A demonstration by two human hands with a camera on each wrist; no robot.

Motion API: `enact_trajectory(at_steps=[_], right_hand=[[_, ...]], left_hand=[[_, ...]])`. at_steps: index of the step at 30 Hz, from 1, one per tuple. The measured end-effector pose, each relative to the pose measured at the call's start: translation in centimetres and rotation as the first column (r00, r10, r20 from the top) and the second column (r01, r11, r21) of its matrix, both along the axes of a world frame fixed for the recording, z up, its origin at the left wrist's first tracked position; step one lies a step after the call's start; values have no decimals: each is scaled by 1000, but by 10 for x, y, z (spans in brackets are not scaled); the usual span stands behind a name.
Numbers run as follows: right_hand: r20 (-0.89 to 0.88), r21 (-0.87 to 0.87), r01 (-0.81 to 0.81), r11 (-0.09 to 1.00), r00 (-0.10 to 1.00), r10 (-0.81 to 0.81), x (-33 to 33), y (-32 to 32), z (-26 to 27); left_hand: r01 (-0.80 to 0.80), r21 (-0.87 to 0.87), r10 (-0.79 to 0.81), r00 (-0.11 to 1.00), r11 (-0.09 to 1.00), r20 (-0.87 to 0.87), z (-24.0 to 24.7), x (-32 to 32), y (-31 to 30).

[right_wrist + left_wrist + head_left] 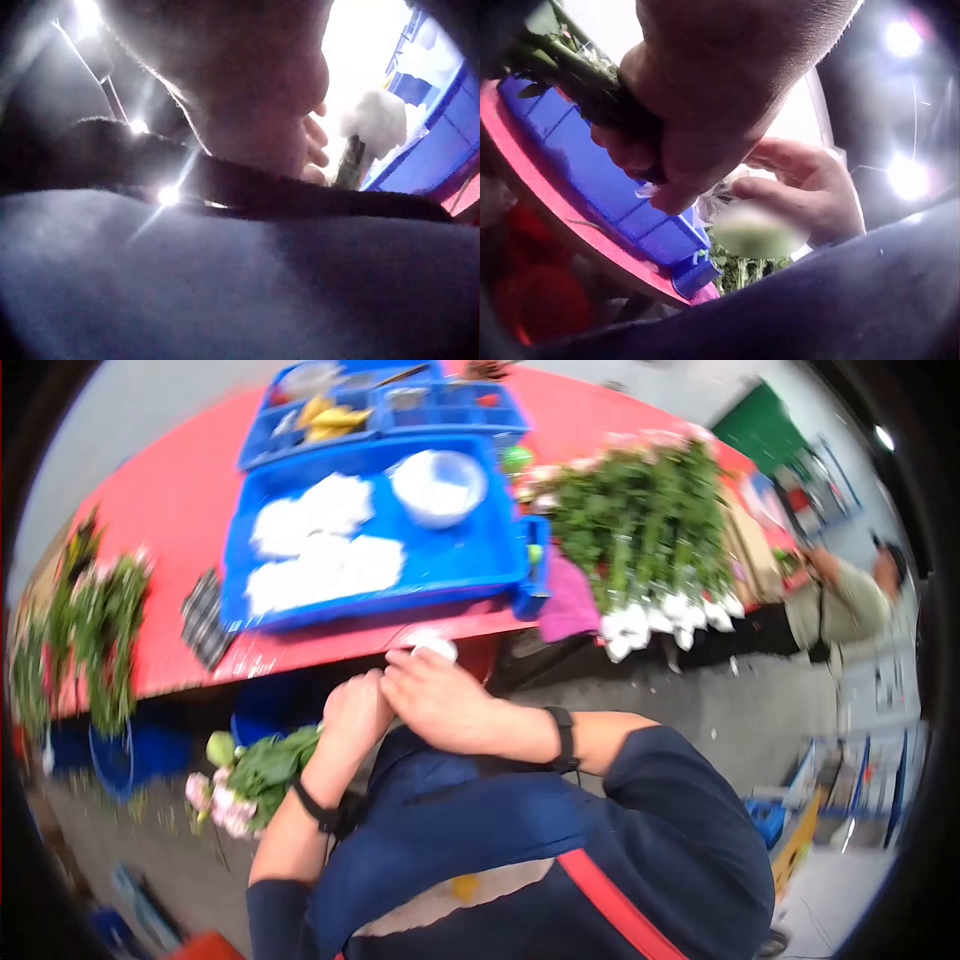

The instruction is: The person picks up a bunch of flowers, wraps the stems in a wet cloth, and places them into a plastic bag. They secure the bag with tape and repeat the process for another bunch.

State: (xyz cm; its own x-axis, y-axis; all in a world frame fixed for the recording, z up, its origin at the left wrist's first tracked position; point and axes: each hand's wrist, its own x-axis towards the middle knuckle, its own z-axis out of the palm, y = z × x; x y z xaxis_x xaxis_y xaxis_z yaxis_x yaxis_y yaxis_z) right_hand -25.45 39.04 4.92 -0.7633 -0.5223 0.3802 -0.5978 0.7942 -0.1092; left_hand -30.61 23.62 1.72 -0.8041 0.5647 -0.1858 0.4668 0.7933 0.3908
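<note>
Flower stems (592, 82) run into my left hand (357, 712), which grips them; in the head view, the leaves and pale pink blooms (235, 810) hang at its lower left. My right hand (445, 700) meets the left one at the table's near edge, with its fingers bent around a white wad (436, 648). The right wrist view shows the white wad (379, 116) beside a stem end (349, 161). Clear film (718, 196) shows between the hands in the left wrist view. The fingertips are partly hidden.
A blue toolbox (375, 615) holding white pads (325, 555) and a white bowl (438, 488) stands on the red table (165, 490). Bundled flowers (640, 520) with white-wrapped ends lie right, more greenery (110, 630) left. Blue buckets (140, 755) stand below; a person (840, 605) is far right.
</note>
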Motion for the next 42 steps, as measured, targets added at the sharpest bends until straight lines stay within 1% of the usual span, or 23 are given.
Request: enact_trajectory(at_steps=[1, 3, 5, 7, 9, 10, 11, 13, 16, 18, 23, 26, 28, 29, 30, 32, 33, 34, 36, 38, 39, 40, 42], right_hand=[[98, 163, 73, 984, 991, -90, 1, 1, -9], [477, 173, 59, 983, 868, -136, 4, 12, -2], [645, 144, 117, 983, 742, -183, 7, 22, -3], [666, 101, 183, 978, 718, -203, 16, 33, -3], [557, 57, 273, 960, 790, -258, 32, 45, -2], [500, 32, 311, 950, 818, -284, 40, 54, -1], [458, -10, 382, 924, 823, -336, 48, 63, 2], [375, -102, 503, 858, 818, -435, 63, 86, 7], [212, -203, 635, 746, 772, -599, 86, 135, 16], [135, -266, 703, 660, 705, -697, 106, 176, 26], [168, -316, 922, 225, 288, -943, 156, 297, 47], [140, -396, 917, 41, 104, -985, 181, 385, 47], [194, -476, 878, -44, 56, -979, 194, 447, 43], [198, -432, 894, -117, -33, -980, 198, 476, 42], [94, -396, 913, -100, -67, -993, 206, 518, 26], [72, -294, 930, -218, -206, -976, 215, 589, 2], [31, -323, 931, -171, -170, -985, 222, 630, -20], [116, -284, 928, -240, -216, -970, 218, 649, -26], [58, -142, 982, -123, -116, -992, 232, 718, -70], [157, -46, 970, -239, -229, -961, 220, 750, -100], [-43, 21, 993, -117, -116, -992, 229, 789, -139], [-18, 155, 974, -163, -162, -987, 226, 811, -159], [168, 210, 961, -177, -214, -962, 207, 816, -180]], left_hand=[[112, -1, -111, 984, 994, -137, -1, 6, 4], [270, -9, -267, 944, 963, -196, -3, 15, 11], [338, -121, -357, 909, 933, -214, -1, 20, 21], [384, -189, -420, 883, 904, -211, 15, 21, 34], [406, -191, -446, 852, 894, -275, 42, 23, 45], [444, -156, -470, 821, 883, -324, 71, 30, 51], [525, -35, -460, 710, 851, -533, 85, 32, 56], [647, 92, -480, 646, 757, -594, 111, 40, 62], [710, 253, -461, 645, 658, -609, 110, 42, 56], [661, 300, -394, 688, 688, -609, 102, 41, 46], [367, 292, -186, 846, 883, -499, 57, 47, 22], [166, 256, -58, 922, 952, -383, 13, 62, 21], [46, 215, 22, 952, 976, -306, -13, 72, 28], [36, 199, 19, 963, 979, -268, -21, 74, 39], [16, 180, 26, 974, 984, -227, -26, 77, 49], [-10, 127, 32, 986, 992, -166, -36, 82, 66], [-13, 112, 28, 990, 994, -136, -37, 80, 77], [-41, 100, 52, 993, 994, -110, -41, 77, 83], [-123, 58, 127, 989, 991, -77, -41, 73, 92], [-216, -9, 215, 975, 976, -57, -43, 74, 90], [-265, -47, 263, 964, 963, -47, -40, 75, 88], [-308, -77, 305, 951, 948, -51, -38, 77, 84], [-404, -119, 402, 915, 907, -41, -37, 80, 74]])
